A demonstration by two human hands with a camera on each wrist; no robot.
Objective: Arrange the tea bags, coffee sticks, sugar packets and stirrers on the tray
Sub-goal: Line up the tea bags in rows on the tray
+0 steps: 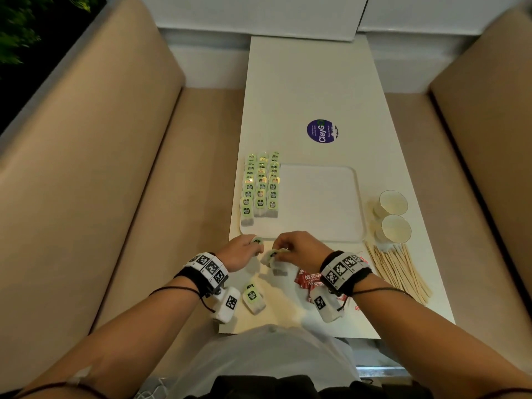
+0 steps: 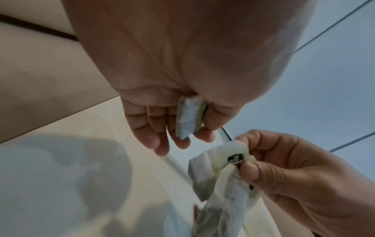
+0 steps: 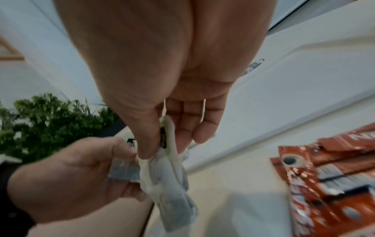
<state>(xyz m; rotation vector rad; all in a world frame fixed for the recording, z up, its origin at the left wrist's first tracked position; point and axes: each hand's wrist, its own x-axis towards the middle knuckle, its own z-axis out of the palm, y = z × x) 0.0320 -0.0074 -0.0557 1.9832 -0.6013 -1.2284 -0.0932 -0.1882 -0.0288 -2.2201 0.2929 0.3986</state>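
Both hands are up over the near edge of the tray [image 1: 319, 237], fingers almost meeting. The left hand [image 1: 240, 251] pinches one tea bag [image 2: 189, 118] between thumb and fingertips; the other fingers curl loosely beside it. Just to its right, the right hand [image 1: 299, 249] pinches a small bunch of tea bags [image 2: 215, 174] at their green tags, thumb pressed on top, and the bags dangle below the grip. From the right wrist view those hanging bags [image 3: 166, 179] sit right against the left hand's fingers [image 3: 113, 152]; whether they touch, I can't tell.

Beyond the left hand's pinch, three tidy columns of tea bags [image 1: 261, 187] run along the tray's left side. Nearer the body than the left hand, one loose tea bag [image 1: 253, 298] lies on the white table [image 1: 302, 82]. Under the right wrist are the red Nescafé coffee sticks [image 1: 309, 279], and out to the right of that hand a heap of wooden stirrers [image 1: 400, 272], with two paper cups [image 1: 393, 217] beyond them.
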